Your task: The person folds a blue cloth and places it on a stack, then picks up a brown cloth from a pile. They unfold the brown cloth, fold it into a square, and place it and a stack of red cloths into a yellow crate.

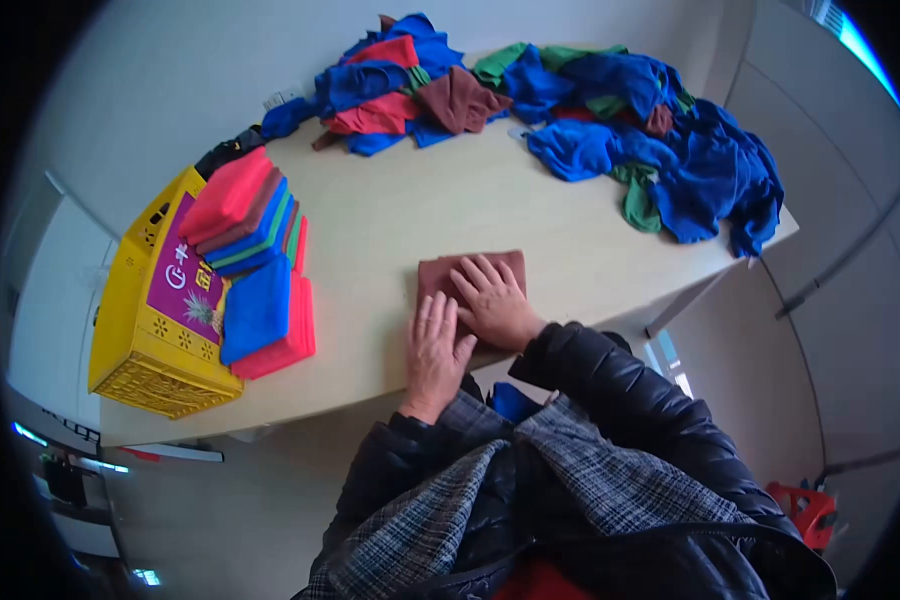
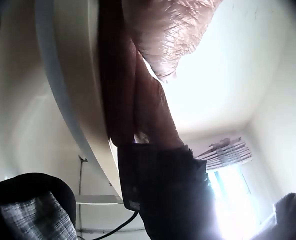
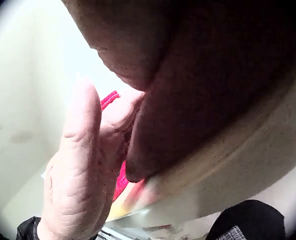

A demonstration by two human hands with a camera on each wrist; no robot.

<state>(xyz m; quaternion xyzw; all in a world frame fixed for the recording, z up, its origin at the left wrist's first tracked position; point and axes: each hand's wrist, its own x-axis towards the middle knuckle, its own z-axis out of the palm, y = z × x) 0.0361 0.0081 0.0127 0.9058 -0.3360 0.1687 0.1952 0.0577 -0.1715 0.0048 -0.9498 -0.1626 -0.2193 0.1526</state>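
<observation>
A folded brown cloth (image 1: 436, 274) lies near the front edge of the table. My left hand (image 1: 433, 355) rests along its left side, fingers straight and pointing away from me. Across the middle of the cloth, my right hand (image 1: 498, 305) presses with its fingers spread flat. The two hands are close together, partly covering the cloth. In the right wrist view the cloth (image 3: 193, 110) appears as a dark slab, with the left hand (image 3: 80, 160) at its edge. The left wrist view shows the right hand (image 2: 155, 110) low over the cloth's side.
A yellow plastic basket (image 1: 170, 365) stands at the table's left end. Folded red, brown, blue and green cloths (image 1: 258, 312) are stacked against it. Loose crumpled cloths lie in a back pile (image 1: 375, 85) and a right-hand pile (image 1: 710, 165) on the table (image 1: 370, 220).
</observation>
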